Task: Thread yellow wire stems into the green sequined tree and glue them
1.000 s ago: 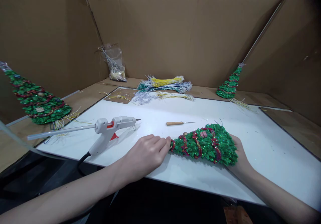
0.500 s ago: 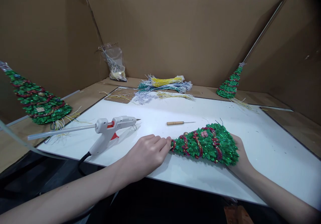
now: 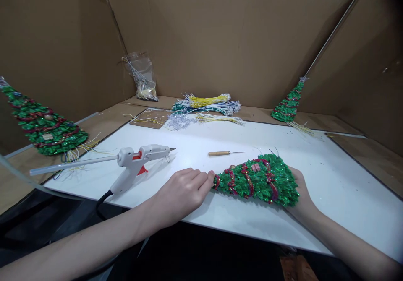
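A small green tinsel Christmas tree (image 3: 256,180) with red garland lies on its side above the front of the white table, its tip to the left. My left hand (image 3: 187,193) is closed around the tip, and its fingers cover the top. At the broad base my right hand (image 3: 299,191) holds the tree from the right; most of its fingers are hidden behind the green tinsel. Thin wire ends stick out near the base. Just beyond the tree lies an awl (image 3: 220,153) with a wooden handle. A white glue gun (image 3: 138,159) stands left of my left hand.
Decorated trees stand at the left (image 3: 47,126) and the back right (image 3: 288,102). Bundles of yellow, green and white wires (image 3: 208,102) lie at the back, beside a clear bag (image 3: 145,79). Cardboard walls (image 3: 195,37) enclose the white table (image 3: 330,180). The glue gun's cord (image 3: 102,203) hangs off the front edge.
The whole view has shifted very slightly. Both hands keep the same hold on the tree, and nothing else has visibly moved.
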### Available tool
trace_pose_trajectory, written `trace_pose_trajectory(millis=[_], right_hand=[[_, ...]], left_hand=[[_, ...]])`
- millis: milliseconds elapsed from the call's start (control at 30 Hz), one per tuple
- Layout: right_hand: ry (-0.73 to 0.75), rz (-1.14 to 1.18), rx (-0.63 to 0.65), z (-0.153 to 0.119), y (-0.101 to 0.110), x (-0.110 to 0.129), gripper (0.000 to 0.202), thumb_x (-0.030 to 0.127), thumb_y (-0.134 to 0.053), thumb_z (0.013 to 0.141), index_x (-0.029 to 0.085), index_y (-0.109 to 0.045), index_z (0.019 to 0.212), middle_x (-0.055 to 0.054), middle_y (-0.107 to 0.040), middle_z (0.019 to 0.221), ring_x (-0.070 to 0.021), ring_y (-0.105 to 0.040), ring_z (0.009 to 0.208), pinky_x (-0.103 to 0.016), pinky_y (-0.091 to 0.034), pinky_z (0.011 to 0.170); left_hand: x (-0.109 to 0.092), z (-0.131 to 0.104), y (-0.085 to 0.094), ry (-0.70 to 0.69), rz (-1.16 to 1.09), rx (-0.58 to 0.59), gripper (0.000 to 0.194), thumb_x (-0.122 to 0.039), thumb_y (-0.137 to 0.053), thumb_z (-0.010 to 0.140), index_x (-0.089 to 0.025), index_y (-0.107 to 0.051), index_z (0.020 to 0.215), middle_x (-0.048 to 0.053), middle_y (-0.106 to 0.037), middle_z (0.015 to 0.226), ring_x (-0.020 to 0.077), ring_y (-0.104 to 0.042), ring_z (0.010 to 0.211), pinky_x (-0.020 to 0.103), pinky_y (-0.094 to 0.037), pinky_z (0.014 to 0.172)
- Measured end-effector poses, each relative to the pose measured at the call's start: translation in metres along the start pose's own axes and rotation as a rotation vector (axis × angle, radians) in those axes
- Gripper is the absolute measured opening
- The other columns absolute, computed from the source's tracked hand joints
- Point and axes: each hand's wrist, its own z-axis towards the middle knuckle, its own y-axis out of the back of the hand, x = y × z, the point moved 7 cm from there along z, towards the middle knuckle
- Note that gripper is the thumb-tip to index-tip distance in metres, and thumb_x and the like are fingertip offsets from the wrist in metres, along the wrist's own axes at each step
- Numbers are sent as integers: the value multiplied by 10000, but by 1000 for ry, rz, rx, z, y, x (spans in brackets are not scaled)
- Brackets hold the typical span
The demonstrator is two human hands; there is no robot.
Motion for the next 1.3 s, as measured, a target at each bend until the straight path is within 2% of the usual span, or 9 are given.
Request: trace_pose_trajectory(millis=[233, 467, 600, 933, 1167, 1300], right_hand=[[2, 0, 6, 1, -1, -1, 162, 128, -695, 555, 194, -559, 500, 22, -454, 494, -142, -425, 549, -240, -335, 433], [-4, 31, 8, 0, -2, 1, 172, 114, -712, 562, 190, -572, 499, 26, -471, 491, -134, -422, 549, -247, -373, 468], [35, 33, 5, 1, -1, 1, 176, 146, -727, 563, 191, -569, 500, 36, -468, 489, -116, -404, 527, -215, -333, 419], [39, 47, -4, 3, -1, -1, 186, 151, -730, 560, 192, -560, 497, 53, -460, 478, -93, -373, 486, -207, -347, 422], [30, 23, -3, 2, 0, -2, 94, 120, -680, 561, 190, -622, 538, 40, -548, 533, -101, -419, 519, -208, -368, 446], [33, 18, 5, 4, 0, -5, 100, 109, -677, 553, 188, -622, 527, 42, -552, 529, -100, -425, 519, -208, -368, 450]], left_hand=[[0, 0, 0, -8, 7, -3, 271, -12, -453, 896, -29, -555, 1146, 56, -657, 755, 161, -615, 644, 279, -490, 576], [-1, 2, 2, -14, 0, -9, 250, -5, -455, 890, -27, -566, 1113, 48, -651, 743, 164, -615, 623, 285, -488, 552], [-1, 2, 3, -8, 7, -21, 244, -4, -461, 883, -29, -582, 1093, 42, -645, 729, 163, -603, 606, 283, -478, 532], [-1, 3, 3, 4, 7, -29, 226, -10, -460, 886, -25, -600, 1063, 44, -645, 730, 170, -603, 594, 301, -487, 515], [0, 3, 0, -1, 6, -9, 249, -1, -454, 879, -19, -587, 1089, 49, -643, 734, 176, -611, 607, 302, -498, 531], [1, 0, 0, 2, -1, -29, 268, 10, -436, 884, -17, -571, 1113, 46, -644, 739, 173, -615, 618, 302, -505, 538]])
